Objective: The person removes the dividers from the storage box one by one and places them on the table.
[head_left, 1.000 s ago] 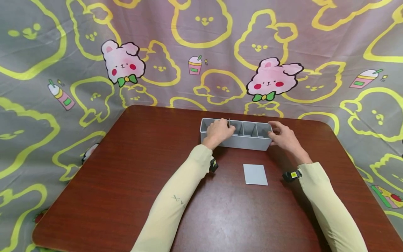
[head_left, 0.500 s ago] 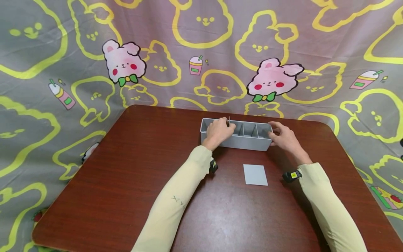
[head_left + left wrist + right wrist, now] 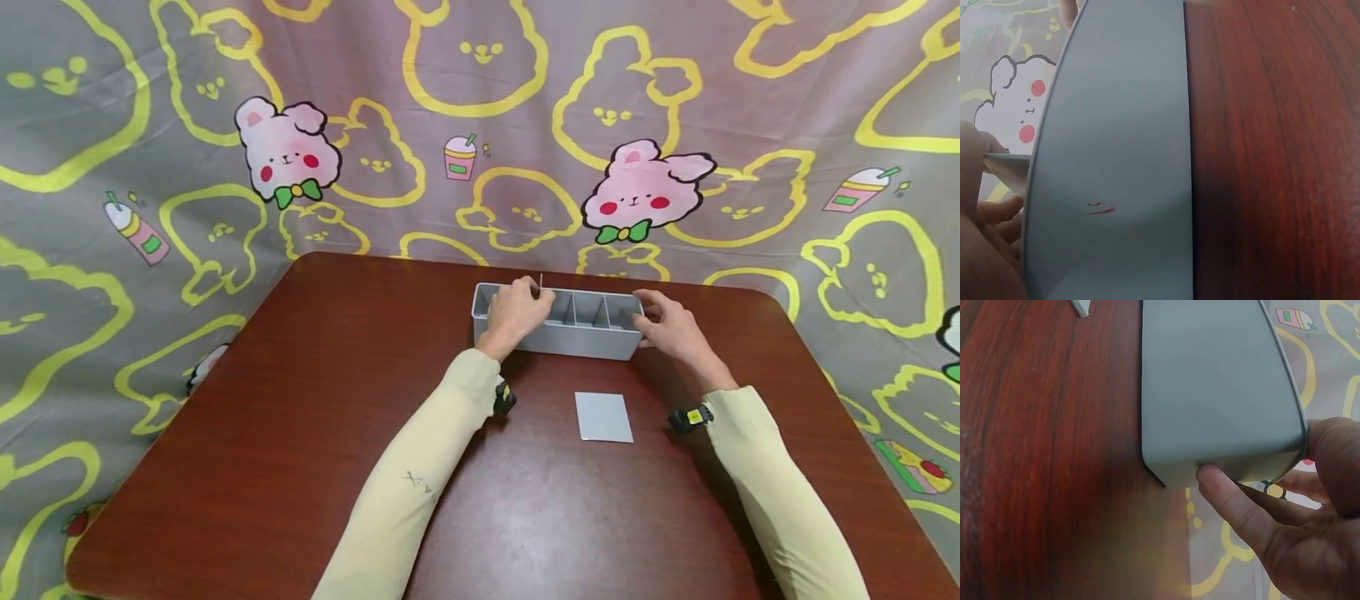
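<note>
My left arm [image 3: 408,471] and right arm [image 3: 780,483] extend forward and converge. My left grip [image 3: 517,310] shows its back upward, fingers [image 3: 1000,211] curled in a pinch. My right grip [image 3: 672,325], apart from the left, clamps with digits [image 3: 1235,506] bent and spaced.

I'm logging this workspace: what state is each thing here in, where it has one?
Gray box: upright, open-topped, divided inside.
Thin panel: held upright, partly above the gray box's rim.
Pale panel: lying flat on the table.
Left hand: pinching the thin panel.
Right hand: holding the gray box's right end.
</note>
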`<state>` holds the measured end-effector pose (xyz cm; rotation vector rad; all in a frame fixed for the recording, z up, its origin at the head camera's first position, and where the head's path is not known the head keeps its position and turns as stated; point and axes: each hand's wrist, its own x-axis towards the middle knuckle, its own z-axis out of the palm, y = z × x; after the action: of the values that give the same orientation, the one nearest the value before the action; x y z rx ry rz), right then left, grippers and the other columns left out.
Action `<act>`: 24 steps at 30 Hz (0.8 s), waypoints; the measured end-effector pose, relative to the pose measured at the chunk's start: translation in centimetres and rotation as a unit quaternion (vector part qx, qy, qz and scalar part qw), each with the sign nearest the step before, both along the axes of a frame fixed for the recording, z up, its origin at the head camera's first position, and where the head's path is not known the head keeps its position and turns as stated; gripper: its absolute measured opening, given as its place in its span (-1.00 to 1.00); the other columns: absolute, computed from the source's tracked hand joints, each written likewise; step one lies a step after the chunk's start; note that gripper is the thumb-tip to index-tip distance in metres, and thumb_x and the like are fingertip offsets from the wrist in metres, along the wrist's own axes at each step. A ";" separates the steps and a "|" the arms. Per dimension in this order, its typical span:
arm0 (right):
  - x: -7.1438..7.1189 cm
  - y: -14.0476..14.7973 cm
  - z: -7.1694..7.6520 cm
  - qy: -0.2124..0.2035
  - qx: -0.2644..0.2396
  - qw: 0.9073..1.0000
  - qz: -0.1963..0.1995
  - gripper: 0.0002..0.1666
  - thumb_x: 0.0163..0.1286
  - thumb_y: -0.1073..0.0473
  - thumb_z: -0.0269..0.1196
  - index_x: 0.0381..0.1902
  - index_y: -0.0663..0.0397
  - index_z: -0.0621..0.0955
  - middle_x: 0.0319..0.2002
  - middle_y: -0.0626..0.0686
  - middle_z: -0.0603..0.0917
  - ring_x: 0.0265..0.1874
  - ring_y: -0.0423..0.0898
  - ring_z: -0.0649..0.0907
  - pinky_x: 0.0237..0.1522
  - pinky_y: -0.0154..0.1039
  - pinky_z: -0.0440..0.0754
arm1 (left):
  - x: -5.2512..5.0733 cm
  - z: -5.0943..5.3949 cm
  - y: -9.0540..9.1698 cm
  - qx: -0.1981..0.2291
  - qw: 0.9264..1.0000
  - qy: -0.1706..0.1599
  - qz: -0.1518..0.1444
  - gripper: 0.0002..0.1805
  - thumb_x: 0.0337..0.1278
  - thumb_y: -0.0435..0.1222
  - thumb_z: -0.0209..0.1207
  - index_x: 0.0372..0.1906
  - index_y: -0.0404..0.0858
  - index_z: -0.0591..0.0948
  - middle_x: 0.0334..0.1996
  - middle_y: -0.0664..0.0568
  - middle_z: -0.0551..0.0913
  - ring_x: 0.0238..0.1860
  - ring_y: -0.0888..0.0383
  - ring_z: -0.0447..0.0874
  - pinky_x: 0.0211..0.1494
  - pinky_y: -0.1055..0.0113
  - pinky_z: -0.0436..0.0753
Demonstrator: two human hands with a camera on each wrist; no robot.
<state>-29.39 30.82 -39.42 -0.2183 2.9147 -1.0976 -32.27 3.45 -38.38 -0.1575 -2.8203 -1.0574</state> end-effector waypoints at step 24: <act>-0.1 -0.4 0.0 0.009 0.010 1.000 0.003 -0.36 0.48 0.15 0.10 0.46 0.06 0.25 0.24 0.46 0.45 -0.35 0.06 0.77 -0.34 -0.32 0.69 | 0.7 2.9 -0.2 -0.042 0.997 0.068 -0.017 -0.74 0.23 -0.12 -0.03 -0.56 -0.10 0.40 -0.66 0.09 0.39 -0.64 0.14 0.36 -0.54 0.31 0.35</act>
<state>-29.45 30.46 -39.38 -0.2385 2.9379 -1.0704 -31.57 3.21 -35.49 -0.2753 -2.7500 -0.8979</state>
